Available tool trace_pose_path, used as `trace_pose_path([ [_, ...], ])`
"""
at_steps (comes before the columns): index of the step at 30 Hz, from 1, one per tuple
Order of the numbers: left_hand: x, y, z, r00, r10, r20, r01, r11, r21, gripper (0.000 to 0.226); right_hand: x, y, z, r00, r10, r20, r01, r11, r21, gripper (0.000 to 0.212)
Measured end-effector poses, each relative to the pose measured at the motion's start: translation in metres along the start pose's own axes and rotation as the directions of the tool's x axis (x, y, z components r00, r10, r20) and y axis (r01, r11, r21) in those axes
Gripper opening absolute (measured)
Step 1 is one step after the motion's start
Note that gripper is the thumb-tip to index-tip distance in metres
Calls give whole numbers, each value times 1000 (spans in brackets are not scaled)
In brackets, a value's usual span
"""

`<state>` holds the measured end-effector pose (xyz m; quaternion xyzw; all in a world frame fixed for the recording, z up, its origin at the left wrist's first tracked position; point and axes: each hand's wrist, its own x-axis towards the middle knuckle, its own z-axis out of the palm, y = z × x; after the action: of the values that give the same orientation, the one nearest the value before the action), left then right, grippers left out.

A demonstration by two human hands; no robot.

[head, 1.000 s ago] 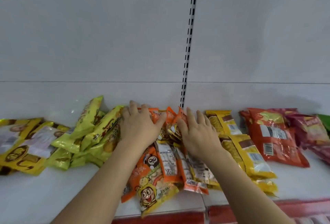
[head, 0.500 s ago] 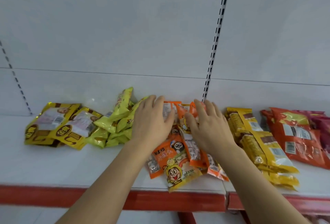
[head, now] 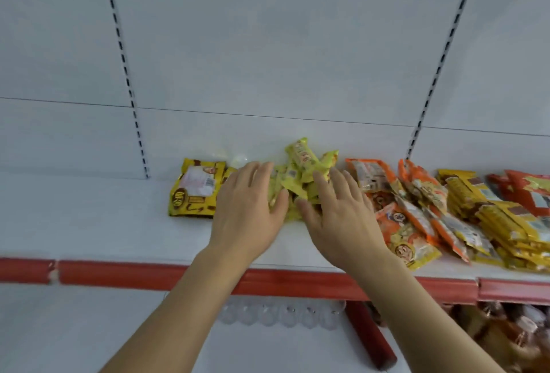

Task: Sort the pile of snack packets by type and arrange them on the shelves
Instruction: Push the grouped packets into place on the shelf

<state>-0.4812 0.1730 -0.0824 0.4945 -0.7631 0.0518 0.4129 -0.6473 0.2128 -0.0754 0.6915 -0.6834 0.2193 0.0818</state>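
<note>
Left hand (head: pixel 248 209): fingers lying straight, touching lime packets (head: pixel 300 170).
Right hand (head: pixel 339 215): fingers spreading flat, gripping nothing, orange packets (head: pixel 395 218) beside.

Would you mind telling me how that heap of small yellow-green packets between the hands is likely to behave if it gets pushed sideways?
The yellow-green packets lie loosely heaped, some tilted up, so they would probably slide apart and topple. Their glossy wrappers look slippery on the smooth white shelf. Being small, they are likely light.

Bare forearms, no sleeves, rings or watch.
</note>
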Motion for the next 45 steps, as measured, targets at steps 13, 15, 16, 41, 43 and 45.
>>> trace_pose_path([
  [13, -26, -150, -52, 964, -238, 117, 221, 964, 146, 50, 39, -135, 74, 991, -126, 49, 125, 992, 7, 77],
  [15, -18, -162, -49, 955, -261, 141, 241, 960, 145, 51, 54, -139, 87, 990, -129, 63, 128, 992, 22, 72],
  [16, -14, -168, -47, 951, -267, 153, 246, 958, 147, 51, 61, -141, 93, 989, -129, 70, 127, 991, 31, 70],
  [41, 62, -256, -10, 897, -215, 385, 308, 931, -197, 36, 105, -170, 148, 969, -225, 100, 227, 974, -9, 56],
  [43, 64, -265, -10, 890, -211, 404, 337, 902, -270, 35, 102, -174, 147, 973, -226, 42, 225, 974, 14, 47],
  [45, 65, -273, -13, 890, -204, 408, 361, 862, -356, 37, 100, -181, 145, 968, -214, 128, 220, 975, -39, 68],
])
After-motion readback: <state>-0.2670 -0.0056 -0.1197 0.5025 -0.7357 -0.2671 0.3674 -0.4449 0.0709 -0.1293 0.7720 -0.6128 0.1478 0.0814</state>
